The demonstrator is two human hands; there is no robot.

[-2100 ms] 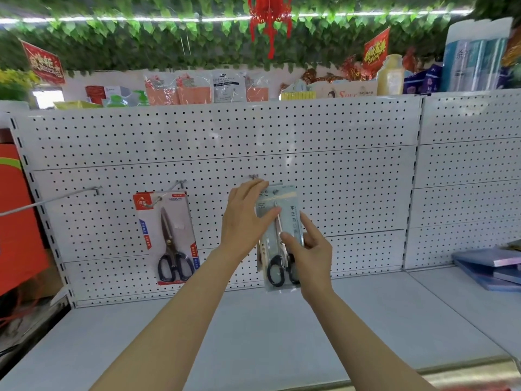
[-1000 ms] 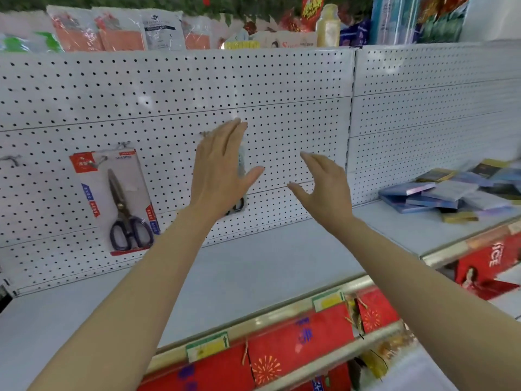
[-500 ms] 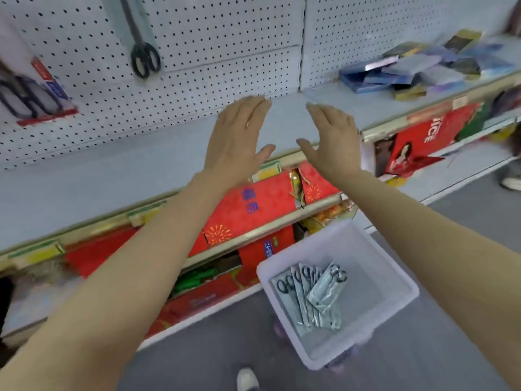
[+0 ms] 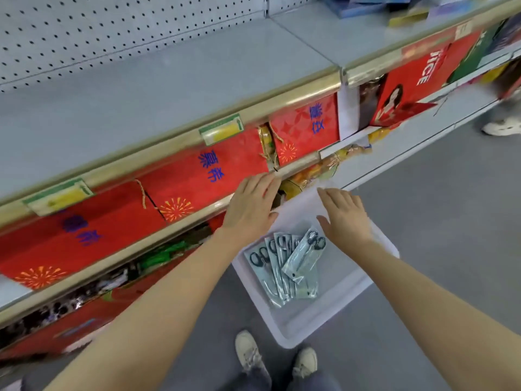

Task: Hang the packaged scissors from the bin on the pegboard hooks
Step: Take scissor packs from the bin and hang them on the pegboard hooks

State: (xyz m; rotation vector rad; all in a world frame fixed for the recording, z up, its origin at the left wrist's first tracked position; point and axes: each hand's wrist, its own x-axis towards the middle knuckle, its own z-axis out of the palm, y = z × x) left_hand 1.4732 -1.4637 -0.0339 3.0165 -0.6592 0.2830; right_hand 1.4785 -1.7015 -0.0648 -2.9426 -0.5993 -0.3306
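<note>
A white plastic bin stands on the grey floor below the shelves. Several packaged scissors with black handles lie fanned out in it, one pack lying tilted on top. My left hand hovers flat above the bin's far left corner, fingers straight, holding nothing. My right hand is also flat and empty, above the bin's far right side, just beyond the packs. Only the bottom of the white pegboard shows at the top left; no hooks are in view.
A grey shelf board with a gold edge strip runs across the view. Red gift bags fill the shelf below it. My shoes stand just in front of the bin. Another person's shoe is at the right edge.
My view has swung down from the pegboard to the floor bin. Both hands let go of the hung pack and have dropped, flat and empty, to just above the bin.
</note>
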